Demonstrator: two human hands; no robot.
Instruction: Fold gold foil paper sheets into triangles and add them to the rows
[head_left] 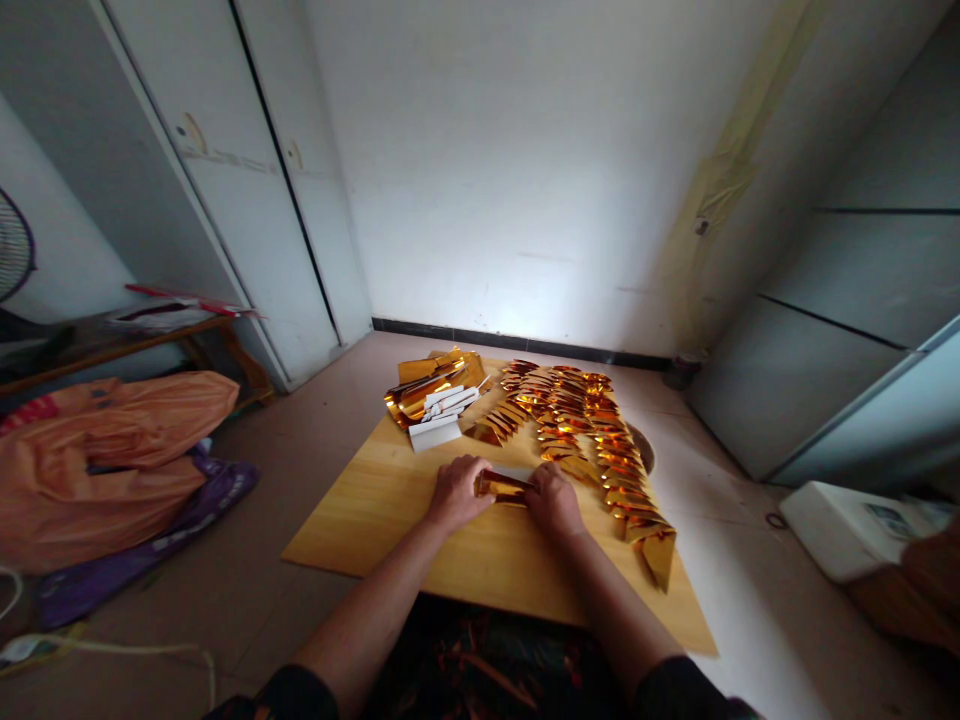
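Between my two hands is a piece of gold foil paper (507, 487), partly rolled or folded, with a pale edge along its far side. My left hand (460, 492) grips its left end, fingers bent over it. At the other end, my right hand (555, 502) pinches the paper. Just beyond my left hand lie white-backed folded strips (442, 412) and a pile of gold foil sheets (420, 390). Rows of folded gold foil pieces (566, 400) overlap along the right, running down to a pointed piece (660, 555) near the board's right edge.
The wooden board (360, 510) stands in front of my lap. Left of it, an orange bag (135, 430) and a purple bag (217, 500) lie on the floor. A white box (847, 530) sits at right. Cabinets (247, 180) and a wall enclose the far side.
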